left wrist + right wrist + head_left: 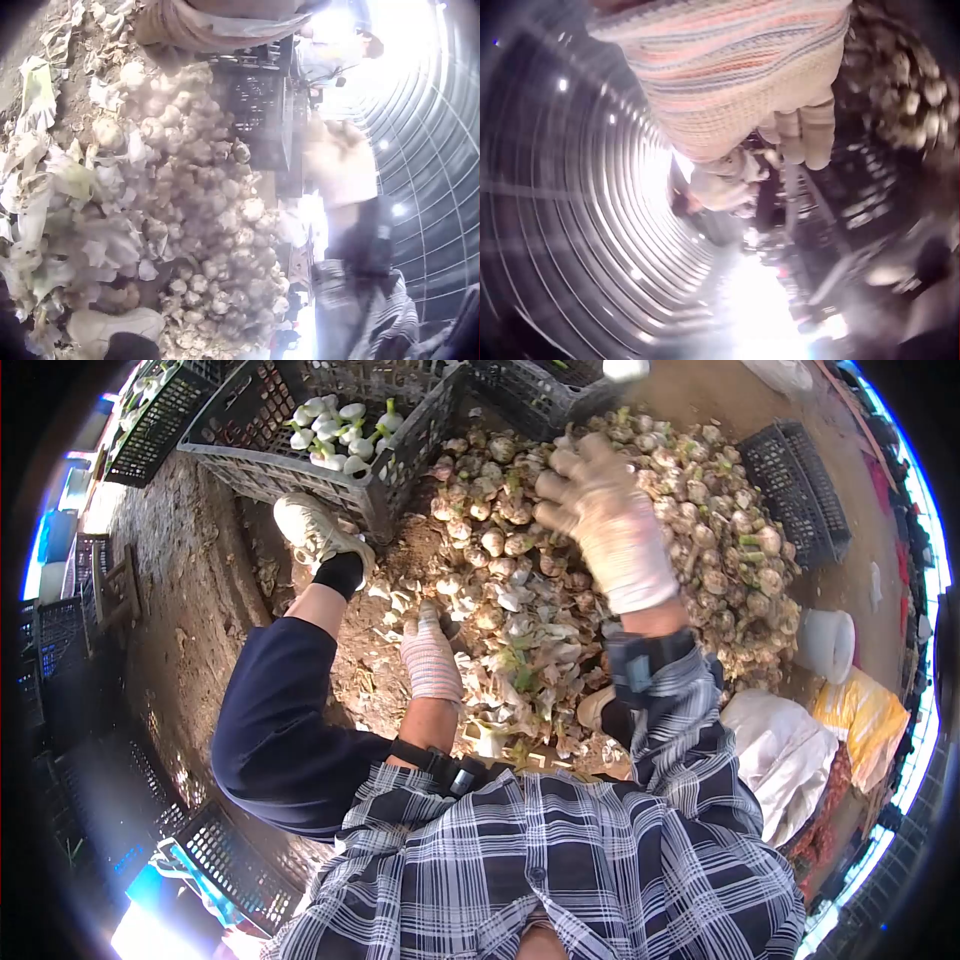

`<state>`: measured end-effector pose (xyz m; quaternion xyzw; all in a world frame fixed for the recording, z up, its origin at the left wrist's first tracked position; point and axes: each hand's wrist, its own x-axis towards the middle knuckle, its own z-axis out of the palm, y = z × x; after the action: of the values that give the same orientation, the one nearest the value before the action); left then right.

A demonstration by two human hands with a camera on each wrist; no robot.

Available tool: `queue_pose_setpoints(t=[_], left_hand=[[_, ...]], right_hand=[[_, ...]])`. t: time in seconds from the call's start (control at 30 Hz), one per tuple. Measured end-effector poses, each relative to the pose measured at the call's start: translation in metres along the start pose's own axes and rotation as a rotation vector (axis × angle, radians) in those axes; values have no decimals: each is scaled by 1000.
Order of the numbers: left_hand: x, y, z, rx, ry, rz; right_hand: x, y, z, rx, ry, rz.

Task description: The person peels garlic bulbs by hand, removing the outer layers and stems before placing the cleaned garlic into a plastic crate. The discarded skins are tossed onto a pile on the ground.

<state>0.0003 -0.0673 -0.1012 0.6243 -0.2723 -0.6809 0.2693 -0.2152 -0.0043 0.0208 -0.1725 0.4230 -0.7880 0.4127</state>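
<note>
My right hand (608, 520), in a pale knitted glove, is raised over a heap of garlic bulbs (725, 550). Its fingers are spread and fairly straight, somewhat blurred; the right wrist view shows several extended fingers (816, 135) below the striped cuff. Low at the left edge of the heap is my gloved left hand (430, 655), fingertips downward beside loose bulbs and peeled skins (530, 670). I cannot tell whether its fingers hold something. A white round thing (626, 369) shows at the top edge of the head view, beyond the right hand.
A black crate (285, 470) with white trimmed bulbs (345, 432) stands ahead on the left, by my shoe (318, 538). Another crate (530, 400) is at the back. On the right are a small black crate (795, 490), white bucket (826, 642) and white sack (780, 750).
</note>
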Motion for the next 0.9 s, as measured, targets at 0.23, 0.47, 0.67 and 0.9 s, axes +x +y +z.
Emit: queue_pose_setpoints(t=[0.23, 0.47, 0.67, 0.9], left_hand=[[1, -1, 0, 17, -108, 108], [10, -6, -1, 221, -133, 84], [-17, -11, 11, 464, -844, 31], [-58, -7, 17, 819, -718, 886]], right_hand=[[-33, 199, -40, -2097, -1027, 244], [-42, 186, -84, -1671, -468, 498], [-103, 90, -56, -22, 95, 588], [-150, 43, -44, -691, 101, 238]])
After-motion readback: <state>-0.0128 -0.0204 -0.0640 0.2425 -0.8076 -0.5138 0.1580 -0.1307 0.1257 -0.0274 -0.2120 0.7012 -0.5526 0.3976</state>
